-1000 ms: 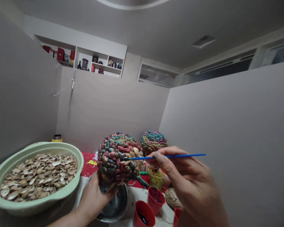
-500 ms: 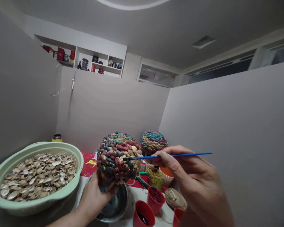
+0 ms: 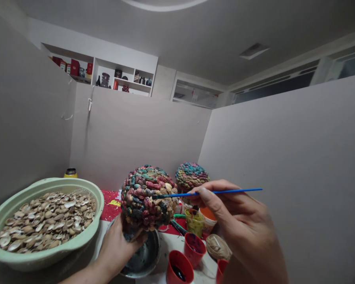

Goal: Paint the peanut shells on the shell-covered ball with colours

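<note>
My left hand [image 3: 118, 246] grips a rounded ball [image 3: 144, 189] from below; it is covered in peanut-like shells painted red, teal and dark, with bare tan ones on its right side. What the fingers hold under the ball is partly hidden. In my right hand [image 3: 236, 213], a thin blue paintbrush [image 3: 225, 191] is pinched between thumb and fingers, lying nearly level. Its dark tip is at the front of the ball, against or just before the shells. Under the ball stands a metal bowl [image 3: 149, 256] with dark stains.
A green basin [image 3: 99, 197] of empty shells stands left. Red cups [image 3: 180, 264] with dark liquid, a yellow-stained cup [image 3: 194, 223], an orange-lined cup [image 3: 208, 221] and a twine ball [image 3: 219, 246] sit right. Behind is another painted ball [image 3: 192, 175]. Grey partitions [image 3: 142, 130] surround the table.
The brush tip has shifted slightly up and left across the front of the ball, the right hand moving with it. The left hand still holds the ball in place.
</note>
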### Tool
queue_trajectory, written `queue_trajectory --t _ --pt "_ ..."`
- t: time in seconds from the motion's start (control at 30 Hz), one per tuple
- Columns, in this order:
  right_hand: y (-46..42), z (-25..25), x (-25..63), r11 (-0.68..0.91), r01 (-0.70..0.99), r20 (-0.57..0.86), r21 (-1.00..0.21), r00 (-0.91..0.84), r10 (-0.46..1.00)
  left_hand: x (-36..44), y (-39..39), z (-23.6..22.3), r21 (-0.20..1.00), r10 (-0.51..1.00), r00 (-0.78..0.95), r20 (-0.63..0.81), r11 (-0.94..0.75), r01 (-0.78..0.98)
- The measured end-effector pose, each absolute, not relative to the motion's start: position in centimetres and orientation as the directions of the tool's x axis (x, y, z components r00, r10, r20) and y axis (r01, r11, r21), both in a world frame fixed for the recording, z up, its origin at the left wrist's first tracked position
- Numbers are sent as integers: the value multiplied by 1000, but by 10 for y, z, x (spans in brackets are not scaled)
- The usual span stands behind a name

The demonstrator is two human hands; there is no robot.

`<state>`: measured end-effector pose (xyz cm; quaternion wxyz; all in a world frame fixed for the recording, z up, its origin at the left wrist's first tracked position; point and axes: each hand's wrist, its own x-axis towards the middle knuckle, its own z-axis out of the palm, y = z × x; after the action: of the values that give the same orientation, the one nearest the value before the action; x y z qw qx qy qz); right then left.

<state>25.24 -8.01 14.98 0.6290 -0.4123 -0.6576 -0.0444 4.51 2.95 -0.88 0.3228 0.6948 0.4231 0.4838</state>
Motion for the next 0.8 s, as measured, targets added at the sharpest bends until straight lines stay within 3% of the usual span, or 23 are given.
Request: queue_trajectory --t 0.13,0.43,0.7,0.8 --pt "-75 147 247 632 639 863 -439 104 494 45 30 -10 852 891 185 414 -451 265" --pt "-80 152 266 622 571 824 -536 193 532 44 32 -14 861 900 178 398 -433 267" --pt "-77 154 243 661 605 863 -444 88 498 44 30 -12 853 894 172 414 -447 269" --pt "-74 154 249 658 576 838 -484 87 539 44 29 -11 853 894 168 415 -446 270"
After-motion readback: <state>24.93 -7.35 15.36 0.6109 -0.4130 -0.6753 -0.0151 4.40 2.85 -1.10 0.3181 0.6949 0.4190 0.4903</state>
